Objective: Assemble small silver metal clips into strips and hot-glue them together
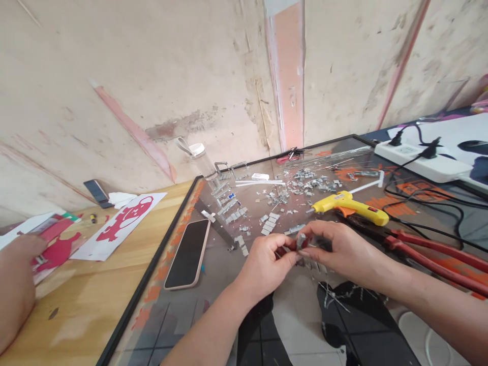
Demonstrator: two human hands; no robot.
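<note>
Yellow glue gun (348, 205), red-handled pliers (438, 252) crowd beyond right hand (337, 249); gap between phone (186, 255) and left forearm (219, 325)

Both hands (263, 265) (335, 248) close together in a pinch, thumbs (290, 261) perhaps in contact, forearms (215, 323) aslant

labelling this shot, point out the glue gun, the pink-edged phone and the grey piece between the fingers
Glue gun (353, 205), head view: middle of body
Pink-edged phone (187, 255), head view: dark screen
Grey piece (301, 240), head view: exposed part

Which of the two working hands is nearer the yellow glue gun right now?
Right. The right hand is just below the yellow glue gun in the picture; the left hand is farther off, down and to the left.
</note>
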